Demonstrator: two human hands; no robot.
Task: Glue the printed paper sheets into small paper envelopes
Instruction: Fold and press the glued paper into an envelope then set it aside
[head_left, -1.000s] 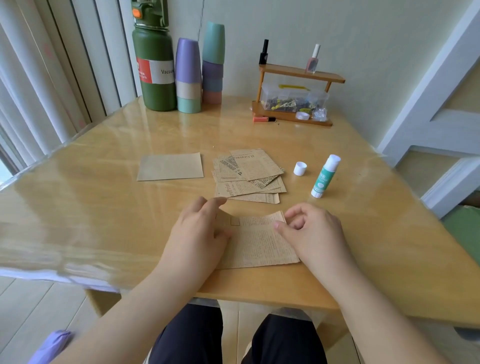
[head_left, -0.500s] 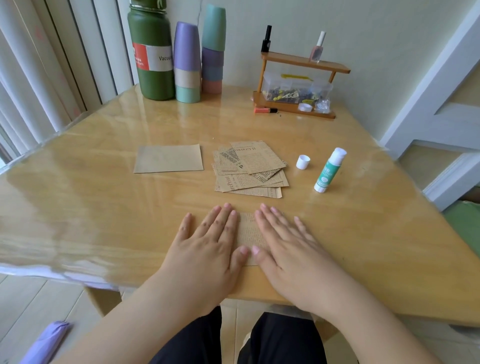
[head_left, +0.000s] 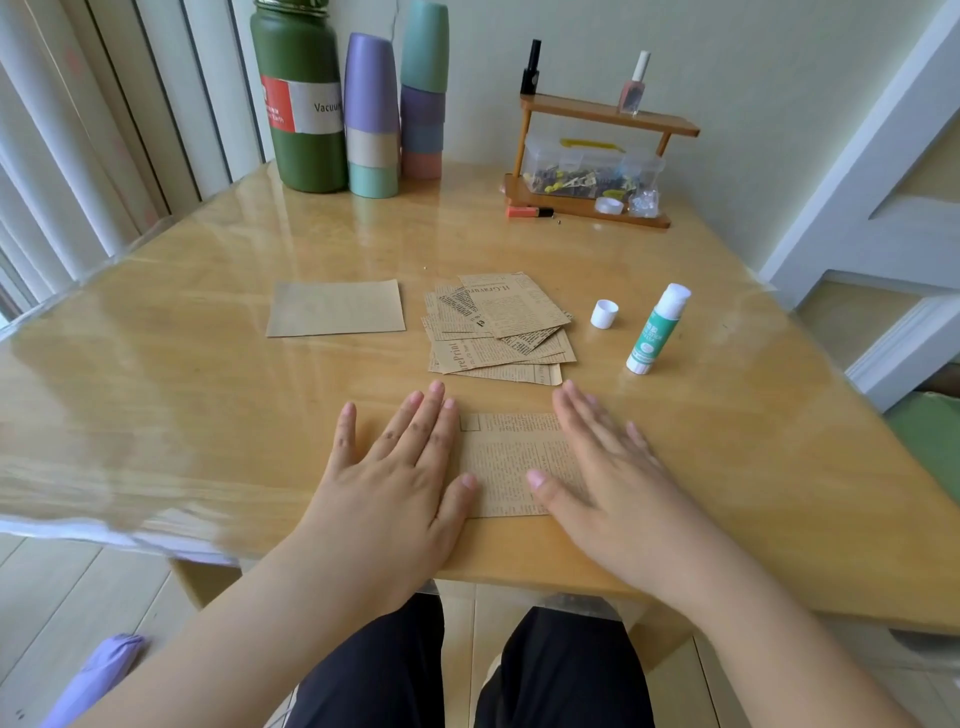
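Observation:
A folded printed paper sheet (head_left: 511, 462) lies flat near the table's front edge. My left hand (head_left: 397, 478) presses its left side with straight fingers, and my right hand (head_left: 605, 473) presses its right side the same way. Behind it lies a loose pile of printed sheets (head_left: 496, 327). A plain brown sheet (head_left: 336, 307) lies to the pile's left. An uncapped green and white glue stick (head_left: 658, 328) lies right of the pile, with its white cap (head_left: 604, 314) beside it.
At the back of the wooden table (head_left: 208, 395) stand a green flask (head_left: 304, 98), two stacks of coloured cups (head_left: 395, 104) and a small wooden shelf (head_left: 597, 156) with nail polish bottles and a clear box. An orange tube (head_left: 529, 211) lies before the shelf.
Both hands went from pinching the sheet's fold to lying flat on it, then slid apart sideways, uncovering the sheet's middle.

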